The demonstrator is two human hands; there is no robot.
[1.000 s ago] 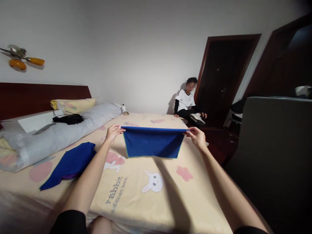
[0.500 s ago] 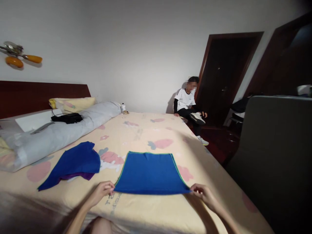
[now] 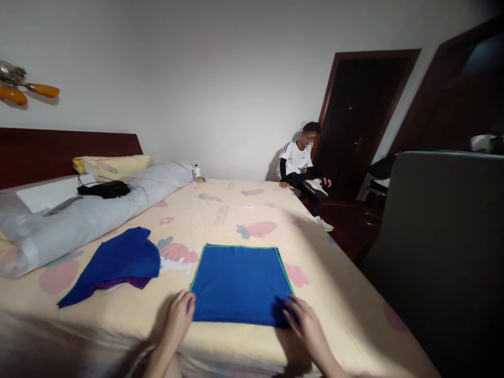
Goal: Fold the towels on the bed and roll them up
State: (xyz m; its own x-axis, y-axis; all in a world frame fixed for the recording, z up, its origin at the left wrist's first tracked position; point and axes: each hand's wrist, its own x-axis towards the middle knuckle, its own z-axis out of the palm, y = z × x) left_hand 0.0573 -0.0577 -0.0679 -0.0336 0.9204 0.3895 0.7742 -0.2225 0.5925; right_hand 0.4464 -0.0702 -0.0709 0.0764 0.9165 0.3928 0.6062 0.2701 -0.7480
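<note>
A blue cloth (image 3: 241,281) with a green edge lies flat and folded on the yellow bed sheet (image 3: 236,220) near the bed's front edge. My left hand (image 3: 179,320) rests at its near left corner, fingers stretched out and touching the cloth's edge. My right hand (image 3: 305,324) lies on the near right corner, fingers extended flat on the fabric. Neither hand grips anything. A second blue cloth (image 3: 114,262), crumpled over something purple, lies to the left on the sheet.
A grey rolled quilt (image 3: 79,218) with a black object (image 3: 104,189) on it runs along the left by the headboard (image 3: 59,155). A person (image 3: 301,165) sits at the far bed corner near a dark door (image 3: 354,121). A grey panel (image 3: 441,252) stands at the right.
The blue cloth was held up stretched between both hands, then laid flat on the bed. My hands have let go of its corners and now rest open on its near edge.
</note>
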